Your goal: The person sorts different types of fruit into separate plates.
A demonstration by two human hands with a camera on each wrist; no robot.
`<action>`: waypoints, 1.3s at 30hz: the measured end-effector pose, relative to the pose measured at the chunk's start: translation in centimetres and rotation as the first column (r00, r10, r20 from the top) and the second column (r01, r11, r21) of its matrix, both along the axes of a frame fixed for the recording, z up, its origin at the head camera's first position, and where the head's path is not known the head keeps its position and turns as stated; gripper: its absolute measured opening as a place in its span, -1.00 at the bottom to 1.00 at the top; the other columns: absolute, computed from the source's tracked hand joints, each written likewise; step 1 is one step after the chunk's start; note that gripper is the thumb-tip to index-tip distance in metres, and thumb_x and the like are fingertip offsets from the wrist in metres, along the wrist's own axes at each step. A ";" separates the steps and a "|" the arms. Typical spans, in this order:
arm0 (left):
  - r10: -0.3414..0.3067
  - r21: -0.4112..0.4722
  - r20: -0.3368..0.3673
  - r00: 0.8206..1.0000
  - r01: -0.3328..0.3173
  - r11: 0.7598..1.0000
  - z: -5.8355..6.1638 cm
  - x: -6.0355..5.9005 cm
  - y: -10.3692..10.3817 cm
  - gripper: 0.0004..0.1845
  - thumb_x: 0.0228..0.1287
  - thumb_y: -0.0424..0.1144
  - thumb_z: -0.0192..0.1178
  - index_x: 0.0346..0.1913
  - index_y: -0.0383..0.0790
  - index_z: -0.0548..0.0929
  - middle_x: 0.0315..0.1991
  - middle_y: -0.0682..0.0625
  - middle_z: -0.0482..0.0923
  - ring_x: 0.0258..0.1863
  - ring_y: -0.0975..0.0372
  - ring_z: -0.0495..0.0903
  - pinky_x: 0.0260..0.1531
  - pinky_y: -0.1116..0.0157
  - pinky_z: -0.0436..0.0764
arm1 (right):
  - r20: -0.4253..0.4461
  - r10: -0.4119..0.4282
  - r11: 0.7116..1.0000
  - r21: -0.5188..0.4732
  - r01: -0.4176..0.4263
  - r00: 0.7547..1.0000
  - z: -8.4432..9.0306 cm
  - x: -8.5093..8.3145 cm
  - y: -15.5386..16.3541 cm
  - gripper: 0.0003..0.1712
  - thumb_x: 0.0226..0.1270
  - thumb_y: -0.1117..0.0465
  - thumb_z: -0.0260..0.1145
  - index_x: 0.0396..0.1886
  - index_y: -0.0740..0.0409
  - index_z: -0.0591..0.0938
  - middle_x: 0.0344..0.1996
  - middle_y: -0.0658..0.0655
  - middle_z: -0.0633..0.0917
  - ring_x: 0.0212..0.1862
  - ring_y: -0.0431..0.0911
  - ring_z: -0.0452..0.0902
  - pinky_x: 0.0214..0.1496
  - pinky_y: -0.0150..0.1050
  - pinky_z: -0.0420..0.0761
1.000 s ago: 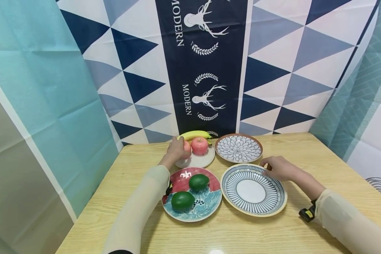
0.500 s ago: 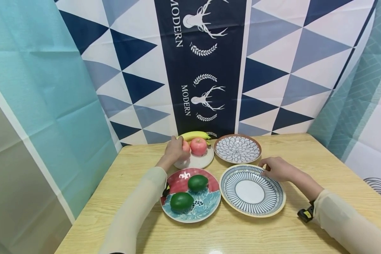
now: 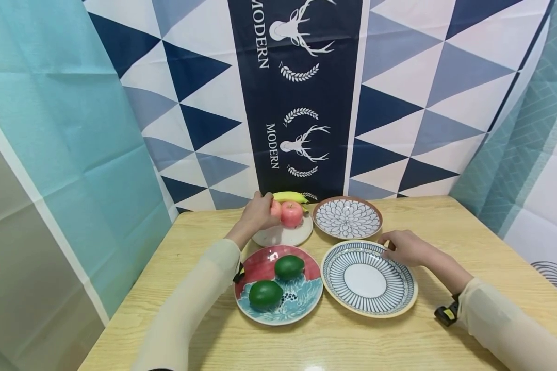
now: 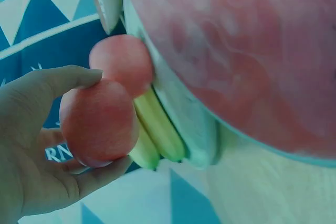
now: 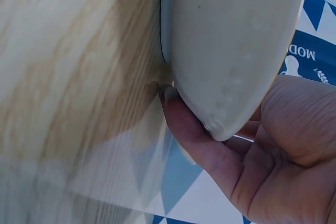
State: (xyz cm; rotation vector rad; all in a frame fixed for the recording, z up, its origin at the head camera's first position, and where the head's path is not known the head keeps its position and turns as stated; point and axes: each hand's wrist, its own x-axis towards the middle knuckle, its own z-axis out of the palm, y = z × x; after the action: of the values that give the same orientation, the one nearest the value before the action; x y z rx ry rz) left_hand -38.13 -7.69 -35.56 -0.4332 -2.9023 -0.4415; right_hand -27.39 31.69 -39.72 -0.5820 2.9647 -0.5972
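Two apples sit on the small white plate (image 3: 278, 237) at the back of the wooden table (image 3: 334, 335), with a banana (image 3: 291, 196) lying behind them. The left hand (image 3: 257, 214) has its thumb and fingers curled round the nearer apple (image 4: 98, 121), which sits against the second apple (image 3: 292, 213); from the left wrist view the grip looks firm, fingertip on top and thumb underneath.

The right hand (image 3: 401, 247) pinches the far right rim of the striped blue-and-white plate (image 3: 369, 278), fingers tucked under the edge and thumb above, as the right wrist view shows.

To my eye, the apple is best lifted straight up before it is carried sideways, so it does not nudge its neighbour or roll the banana off the plate. A round, smooth fruit calls for a wrapped grip rather than fingertips alone. The right hand steadying the striped plate seems sensible, as a shallow dish may slide on bare wood.

Nearby, two green avocados (image 3: 278, 281) lie on the red-and-teal plate (image 3: 301, 309), and a flower-patterned plate (image 3: 348, 217) stands beside the fruit plate.
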 end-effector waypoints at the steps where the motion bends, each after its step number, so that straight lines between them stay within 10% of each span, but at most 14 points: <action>1: -0.009 0.000 0.002 1.000 0.009 1.000 0.3 0.2 0.3 -0.24 0.16 0.02 0.52 0.36 -0.22 0.50 0.18 -0.26 0.43 0.05 -0.09 0.57 0.12 -0.01 0.65 | -0.003 0.000 1.000 0.002 0.000 1.000 0.0 0.0 0.0 -0.79 0.35 0.33 0.46 -0.06 0.30 0.71 -0.44 0.02 0.64 -0.38 -0.11 0.49 -0.31 -0.18 0.52; 17: -0.198 -0.097 0.003 0.980 0.197 0.976 2.2 3.5 6.1 -0.19 0.14 0.01 0.52 0.44 -0.09 0.47 0.18 -0.14 0.41 -0.02 0.06 0.53 0.00 0.19 0.63 | 0.009 -0.015 1.000 0.003 0.015 1.000 0.0 0.1 -0.1 -0.80 0.36 0.34 0.45 -0.06 0.29 0.71 -0.44 0.02 0.61 -0.38 -0.10 0.47 -0.31 -0.19 0.50; 39: -0.428 -0.170 0.005 0.904 0.423 0.890 4.1 8.0 12.6 -0.21 0.20 0.05 0.50 0.46 -0.02 0.46 0.22 -0.08 0.41 0.03 0.16 0.51 -0.03 0.26 0.63 | 0.006 -0.032 0.999 0.010 0.032 0.999 0.3 0.3 -0.5 -0.77 0.36 0.35 0.46 -0.04 0.33 0.70 -0.44 0.04 0.60 -0.38 -0.08 0.47 -0.32 -0.17 0.49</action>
State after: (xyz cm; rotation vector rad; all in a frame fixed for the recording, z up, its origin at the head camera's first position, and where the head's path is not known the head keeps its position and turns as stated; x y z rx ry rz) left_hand -30.18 4.95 -31.49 -1.1051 -2.8115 -0.2406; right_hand -27.09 31.17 -39.47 -0.5315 2.9751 -0.5862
